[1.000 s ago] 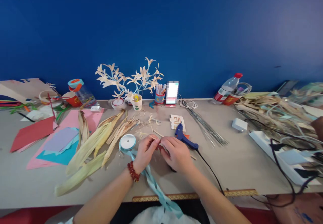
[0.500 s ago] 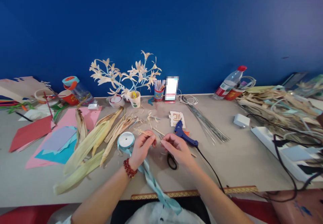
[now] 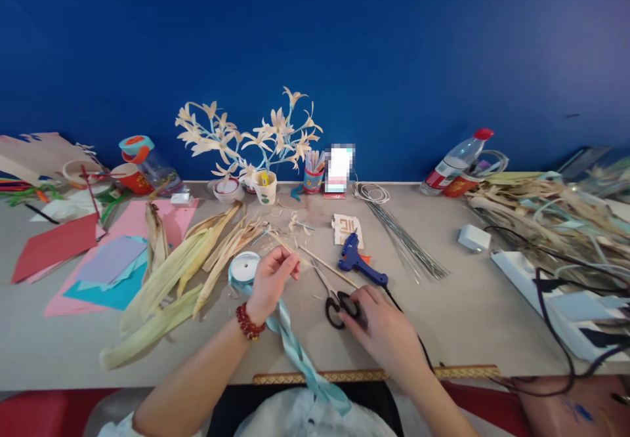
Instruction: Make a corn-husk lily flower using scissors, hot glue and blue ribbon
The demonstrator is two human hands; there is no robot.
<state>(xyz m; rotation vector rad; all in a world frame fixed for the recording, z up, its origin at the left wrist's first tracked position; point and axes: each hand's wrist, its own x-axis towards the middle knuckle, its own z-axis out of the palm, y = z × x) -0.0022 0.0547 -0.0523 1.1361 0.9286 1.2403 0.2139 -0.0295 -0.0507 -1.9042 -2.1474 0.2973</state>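
My left hand [image 3: 273,278] is pinched closed above the table, beside the ribbon spool [image 3: 245,268]. A thin pale strip [image 3: 286,245], apparently corn husk, sticks out from its fingers. My right hand [image 3: 386,322] is at the black-handled scissors [image 3: 335,310], thumb and fingers apart around the nearer side of a handle loop. The scissors lie on the table, blades pointing away to the left. A thin wooden stick [image 3: 327,265] lies beyond them. Light blue ribbon [image 3: 300,352] trails from the spool over the table edge. Corn husks [image 3: 170,279] lie left of the spool.
A blue glue gun [image 3: 361,263] lies right of the scissors, its cord running forward. Metal wires [image 3: 408,240], a power strip [image 3: 536,299] and a bottle [image 3: 455,161] are to the right. Husk flowers [image 3: 275,125] stand at the back; coloured paper [image 3: 113,270] lies left.
My right hand has left the spot beside my left hand and moved down and right to the scissors. My left hand stays near its place, still pinched. The view has shifted slightly.
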